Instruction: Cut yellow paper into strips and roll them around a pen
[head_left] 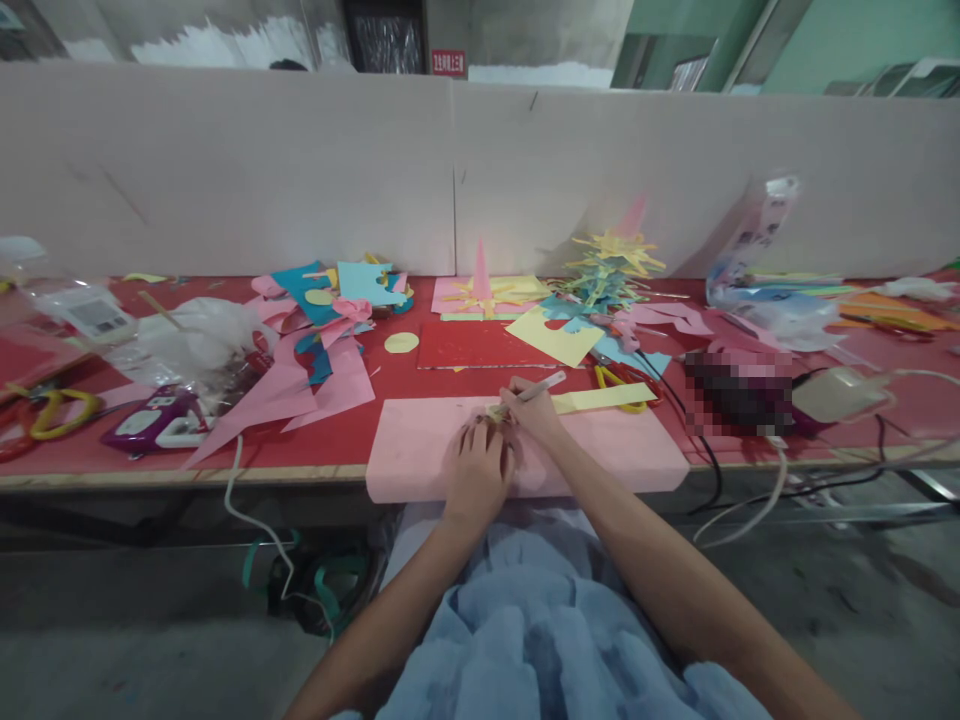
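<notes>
Pen: the pen [553, 380] is between the fingers of the right hand [529, 408], which are closed and gripping it; its upper end points away to the right.
Left hand: the left hand [480, 462] lies with bent fingers on the pink sheet [420, 440], just beside the right fingers; whether they pinch something, I cannot tell.
Small yellow piece: the small yellow piece [493, 411] is at the fingertips of both hands, partly hidden.
Pink sheet: it is under both hands and reaches over the front edge of the table [394, 378].
Yellow strip: the yellow strip [611, 397] lies right of the right hand, partly over the yellow-handled scissors [602, 376].
</notes>
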